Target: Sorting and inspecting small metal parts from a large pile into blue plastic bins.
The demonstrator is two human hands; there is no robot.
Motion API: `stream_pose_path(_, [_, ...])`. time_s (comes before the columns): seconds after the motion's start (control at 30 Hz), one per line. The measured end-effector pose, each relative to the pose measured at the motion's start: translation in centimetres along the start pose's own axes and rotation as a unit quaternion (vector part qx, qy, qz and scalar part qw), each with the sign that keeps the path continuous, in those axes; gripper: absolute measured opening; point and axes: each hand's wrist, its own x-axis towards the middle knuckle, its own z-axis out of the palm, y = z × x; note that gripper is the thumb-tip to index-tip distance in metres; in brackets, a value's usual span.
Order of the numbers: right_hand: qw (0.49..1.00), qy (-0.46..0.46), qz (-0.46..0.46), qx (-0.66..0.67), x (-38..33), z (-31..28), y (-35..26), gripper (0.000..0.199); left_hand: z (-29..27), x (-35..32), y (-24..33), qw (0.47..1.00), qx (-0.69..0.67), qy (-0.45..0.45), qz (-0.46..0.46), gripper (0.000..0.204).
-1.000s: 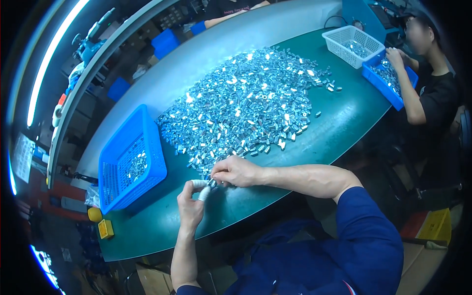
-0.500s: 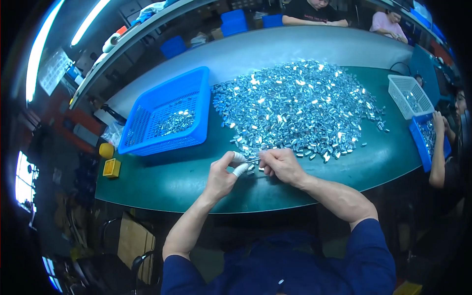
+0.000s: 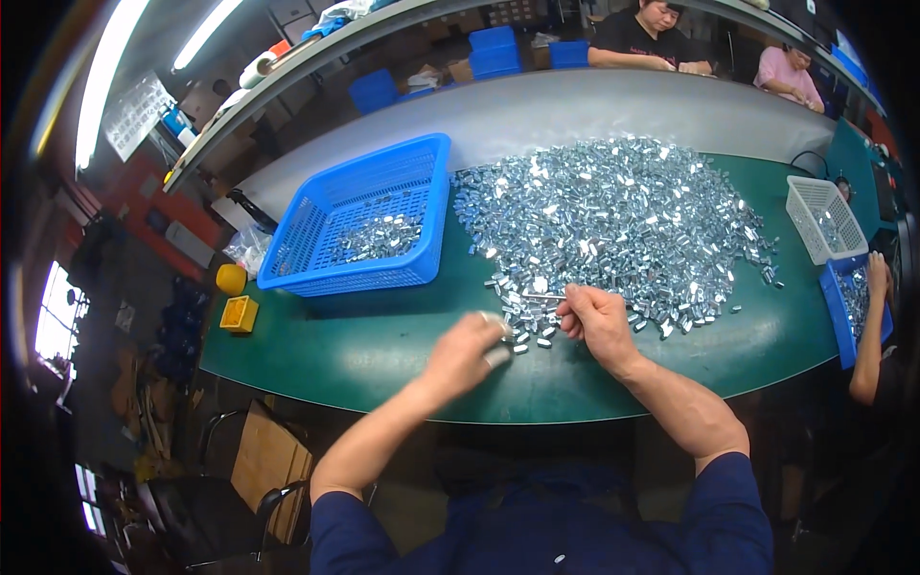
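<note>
A thin metal rod [image 3: 543,296] sticks out to the left from my right hand [image 3: 602,328], whose thumb and fingers are closed on it. The rod's tip lies over the near edge of a big heap of small shiny metal pieces [image 3: 604,220]. My left hand [image 3: 464,355], with white coverings on its fingertips, is apart from the rod, low over the green table [image 3: 355,355] beside a few loose pieces. Motion smears its fingers, so whether it holds a piece cannot be told.
At the left stands a blue basket [image 3: 350,285] partly filled with metal pieces, near a small yellow box [image 3: 239,314]. On the right are a white basket [image 3: 813,240] and a blue bin [image 3: 839,321], where a co-worker's arm [image 3: 870,335] reaches. Two people sit beyond the grey partition [image 3: 565,101].
My hands have come apart: the left one has moved off the rod, back toward the table's near edge. The right hand keeps the rod. The whole view has shifted slightly.
</note>
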Motion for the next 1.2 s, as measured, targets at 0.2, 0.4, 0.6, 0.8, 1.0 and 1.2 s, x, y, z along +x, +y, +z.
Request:
stream_pose_path(0.2, [1.000, -0.009, 0.002, -0.011, -0.8, 0.2, -0.1, 0.048, 1.7, -0.7, -0.4, 0.999, 0.006, 0.048, -0.023, 0.017])
stream_pose_path(0.4, [0.999, -0.013, 0.009, -0.034, -1.3, 0.1, 0.6, 0.044, 2.0, -1.1, 0.1, 0.997, -0.006, 0.079, -0.017, 0.015])
stream_pose_path(0.6, [0.998, -0.018, 0.010, -0.067, -0.6, 0.8, -0.1, 0.035, -0.1, 0.0, -0.4, 0.961, -0.208, 0.140, -0.118, 0.014])
stream_pose_path(0.8, [0.997, -0.076, -0.012, -0.030, -0.2, 0.7, 0.0, 0.028, -0.4, 0.7, 0.0, 0.952, -0.241, 0.121, -0.145, 0.021])
stream_pose_path(1.0, [0.991, -0.112, -0.031, -0.063, -1.0, 0.6, 0.6, 0.025, 0.0, 0.7, 0.7, 0.960, -0.223, 0.118, -0.123, 0.024])
stream_pose_path(1.2, [0.989, -0.104, -0.008, -0.102, -1.4, 0.7, 0.4, 0.020, 0.0, 1.2, 1.5, 0.975, -0.194, 0.094, -0.044, 0.022])
